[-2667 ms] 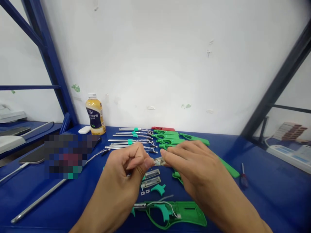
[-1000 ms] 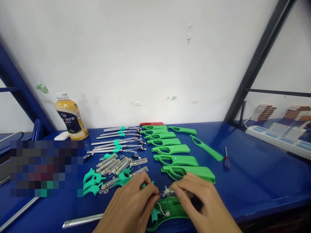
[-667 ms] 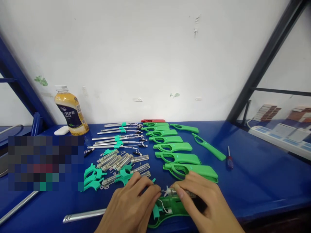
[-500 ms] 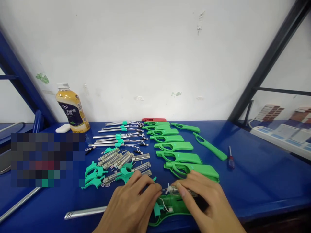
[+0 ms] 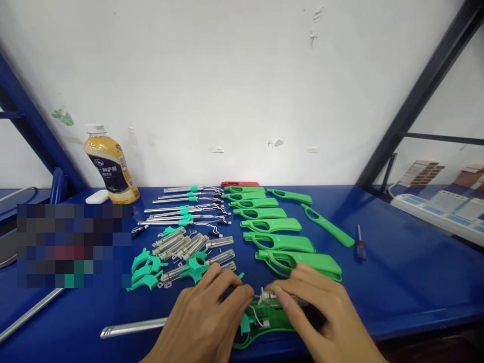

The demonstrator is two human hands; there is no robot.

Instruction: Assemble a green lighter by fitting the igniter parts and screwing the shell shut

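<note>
At the front of the blue table, my right hand point(image 5: 321, 307) pinches a clear fuel tank point(image 5: 270, 297) above an opened green shell point(image 5: 268, 317). Facing it, my left hand point(image 5: 212, 307) has its fingers pressed together near the tank's small white end; a thin piece at the fingertips is too small to name. Inside the shell lie a white wire point(image 5: 256, 315) and a teal trigger point(image 5: 245, 323). A silver tube point(image 5: 134, 327) extends leftward from beneath my left hand.
Behind my hands lie several green shells point(image 5: 283, 243), clear tanks point(image 5: 194, 248), teal triggers point(image 5: 145, 272) and metal rods with wires point(image 5: 177, 209). A screwdriver point(image 5: 360, 248) lies at right. A bottle point(image 5: 111, 169) stands at back left, beside a white case point(image 5: 97, 197).
The view has shifted slightly. Both hands keep nearly the same pose around the tank and the green shell.
</note>
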